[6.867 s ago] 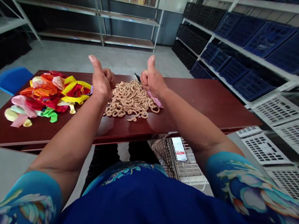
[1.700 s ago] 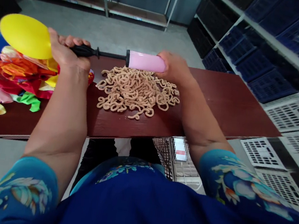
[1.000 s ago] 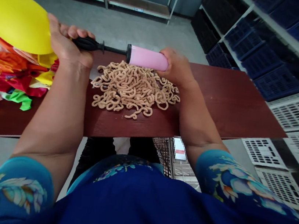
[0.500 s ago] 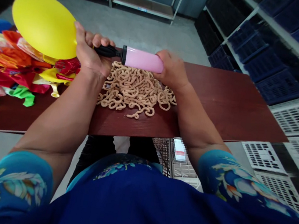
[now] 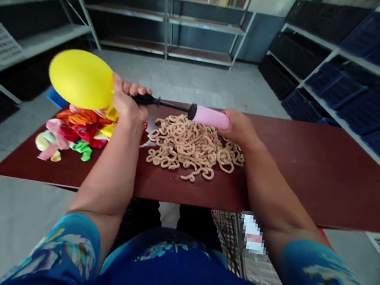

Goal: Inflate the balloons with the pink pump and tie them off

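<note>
A yellow balloon (image 5: 81, 78), swollen with air, extends to the left of my left hand (image 5: 130, 97). That hand is closed round the balloon's neck and the black end of a hand balloon pump; my fingers hide where they join. The pump's dark rod shows between its black end and its pink barrel (image 5: 211, 117). My right hand (image 5: 239, 128) is wrapped round the far end of the barrel. Below the pump, a heap of beige, rope-like curled pieces (image 5: 190, 142) lies on the table. Limp balloons (image 5: 80, 120) in several colours are piled beneath the yellow one.
The dark red tabletop (image 5: 313, 174) stretches out to the right. A blue object (image 5: 56, 98) is partly visible behind the limp balloons. Metal shelves (image 5: 204, 24) stand across the floor, and dark blue crates (image 5: 342, 88) fill a rack at right. Below the table is a crate (image 5: 233, 238).
The pump has been drawn out: its barrel is farther from my left hand, and the rod now shows. My view has tilted up, bringing more shelving into sight.
</note>
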Demonstrator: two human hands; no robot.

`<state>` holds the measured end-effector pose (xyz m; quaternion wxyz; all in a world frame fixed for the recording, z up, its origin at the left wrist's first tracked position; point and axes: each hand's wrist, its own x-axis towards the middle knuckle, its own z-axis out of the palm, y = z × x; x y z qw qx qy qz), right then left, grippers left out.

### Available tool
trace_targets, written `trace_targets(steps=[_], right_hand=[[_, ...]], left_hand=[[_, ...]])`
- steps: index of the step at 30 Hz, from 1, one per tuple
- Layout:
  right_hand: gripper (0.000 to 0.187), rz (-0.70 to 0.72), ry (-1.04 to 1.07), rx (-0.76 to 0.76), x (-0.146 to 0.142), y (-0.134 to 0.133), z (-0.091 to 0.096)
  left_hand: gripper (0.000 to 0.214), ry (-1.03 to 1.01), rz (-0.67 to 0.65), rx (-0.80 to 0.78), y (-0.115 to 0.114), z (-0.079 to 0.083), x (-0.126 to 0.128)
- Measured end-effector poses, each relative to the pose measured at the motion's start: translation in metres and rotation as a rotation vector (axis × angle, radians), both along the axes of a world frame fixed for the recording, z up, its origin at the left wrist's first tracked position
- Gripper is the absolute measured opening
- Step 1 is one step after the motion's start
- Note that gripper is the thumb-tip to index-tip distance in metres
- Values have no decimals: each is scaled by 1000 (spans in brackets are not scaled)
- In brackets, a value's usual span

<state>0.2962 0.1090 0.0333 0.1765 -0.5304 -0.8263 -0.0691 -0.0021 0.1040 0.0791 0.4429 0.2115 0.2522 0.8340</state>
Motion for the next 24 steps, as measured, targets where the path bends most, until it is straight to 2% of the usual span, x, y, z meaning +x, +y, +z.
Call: trace_targets(steps=[2, 5, 10, 13, 18, 21, 24], right_hand=[[33, 31, 16, 3, -7, -1, -2], [39, 88, 33, -8, -22, -4, -4], [38, 109, 53, 96, -34, -7, -4], [39, 75, 38, 136, -31, -5, -2], [38, -36, -9, 114, -14, 3, 0], [36, -78, -20, 114, -2, 10, -5], [36, -56, -22, 110, 1, 14, -12]], left_hand=[[52, -25, -36, 8, -3, -3, 9], [55, -98, -142, 31, -9, -8, 27], [56, -177, -245, 106, -13, -13, 47], [55, -205, -233, 84, -11, -11, 44], [53, -244, -134, 61, -5, -4, 17], [52, -264, -97, 69, -4, -4, 4], [51, -243, -98, 106, -5, -6, 5]])
